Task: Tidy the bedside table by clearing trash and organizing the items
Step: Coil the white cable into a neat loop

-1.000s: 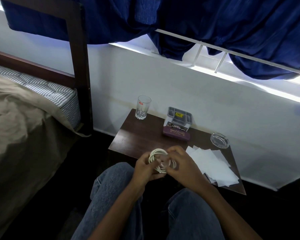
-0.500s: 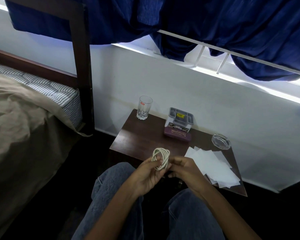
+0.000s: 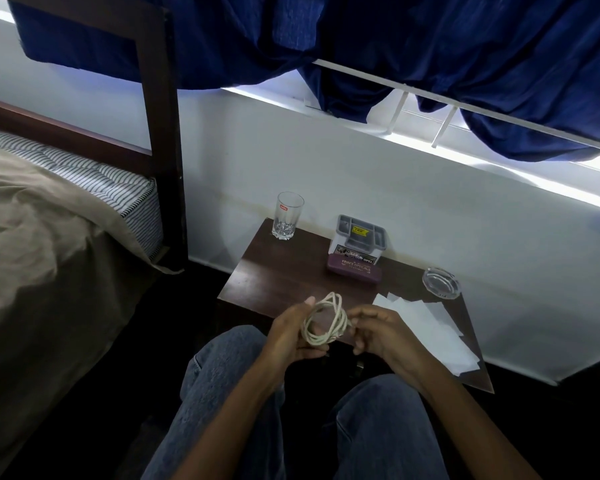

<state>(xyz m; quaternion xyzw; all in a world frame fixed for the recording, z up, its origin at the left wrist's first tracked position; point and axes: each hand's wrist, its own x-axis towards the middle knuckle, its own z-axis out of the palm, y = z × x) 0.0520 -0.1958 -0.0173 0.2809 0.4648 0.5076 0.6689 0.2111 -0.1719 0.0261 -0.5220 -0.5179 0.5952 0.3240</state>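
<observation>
Two grips close on a coiled white cord [image 3: 336, 320] above the near edge of the table [image 3: 284, 275], the left hand [image 3: 288, 337] curled round it, the right hand [image 3: 378, 334] pinching, while scattered papers [image 3: 426, 327] apparently await clearing.

Person, head view: faded blue denim jeans [image 3: 222, 403] on both legs (paler wear and a fold line at the left knee [image 3: 201, 362]), forearms [image 3: 232, 420] bare up to the left hand [image 3: 288, 337] and right hand [image 3: 381, 337], likewise bare.
</observation>
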